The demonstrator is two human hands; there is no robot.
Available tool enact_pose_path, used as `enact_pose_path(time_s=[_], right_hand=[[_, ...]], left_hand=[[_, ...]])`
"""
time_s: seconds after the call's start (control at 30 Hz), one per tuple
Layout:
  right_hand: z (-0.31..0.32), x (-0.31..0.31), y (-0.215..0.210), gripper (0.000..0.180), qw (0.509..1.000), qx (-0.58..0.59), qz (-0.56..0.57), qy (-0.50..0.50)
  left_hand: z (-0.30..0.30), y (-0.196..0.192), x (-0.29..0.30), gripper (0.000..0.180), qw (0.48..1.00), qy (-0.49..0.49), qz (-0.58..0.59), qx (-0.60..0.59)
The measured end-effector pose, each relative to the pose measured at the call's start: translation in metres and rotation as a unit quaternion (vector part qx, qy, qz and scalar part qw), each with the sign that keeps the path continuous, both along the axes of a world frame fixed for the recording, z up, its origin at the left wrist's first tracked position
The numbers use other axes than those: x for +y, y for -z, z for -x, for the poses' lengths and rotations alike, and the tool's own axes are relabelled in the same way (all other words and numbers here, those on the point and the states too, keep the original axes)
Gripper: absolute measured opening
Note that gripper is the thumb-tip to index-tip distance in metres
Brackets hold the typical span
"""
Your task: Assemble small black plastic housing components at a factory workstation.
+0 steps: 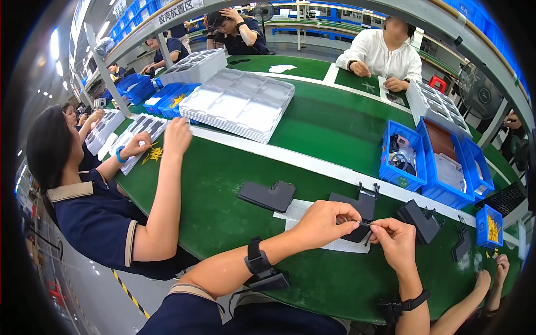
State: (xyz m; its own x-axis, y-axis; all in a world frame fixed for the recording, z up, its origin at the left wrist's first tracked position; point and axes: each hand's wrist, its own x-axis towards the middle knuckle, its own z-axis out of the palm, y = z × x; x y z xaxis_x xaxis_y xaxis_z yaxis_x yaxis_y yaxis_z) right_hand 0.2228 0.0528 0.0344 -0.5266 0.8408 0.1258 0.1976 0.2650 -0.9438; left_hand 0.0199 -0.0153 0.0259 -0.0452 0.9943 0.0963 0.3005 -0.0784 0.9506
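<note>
My left hand and my right hand meet in front of me, fingertips pinched at the two ends of a thin black piece. Its exact kind is too small to tell. Just behind and below my fingers lies a black L-shaped plastic housing, partly hidden by my left hand. Under it spreads a white sheet on the green table. Another black L-shaped housing rests to the left of the sheet. Right of my hands sit a black housing stack and a thinner black part.
Blue bins line the right, and a small blue bin holds yellow pieces. Clear trays are stacked at the far left. A co-worker's arm reaches in on my left; another person's hands work at the right edge.
</note>
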Motion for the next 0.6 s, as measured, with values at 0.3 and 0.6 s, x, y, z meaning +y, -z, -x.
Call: enact_pose_path(time_s=[0.3,0.6], right_hand=[[0.003,-0.004,-0.005,0.005,0.980,-0.052,-0.189,-0.019],[0.009,-0.008,-0.001,0.006,0.941,-0.072,-0.330,-0.019]], left_hand=[[-0.001,-0.008,-0.003,0.017,0.998,0.010,-0.001,0.063],[-0.009,0.006,-0.001,0.014,0.960,-0.030,-0.193,0.199]])
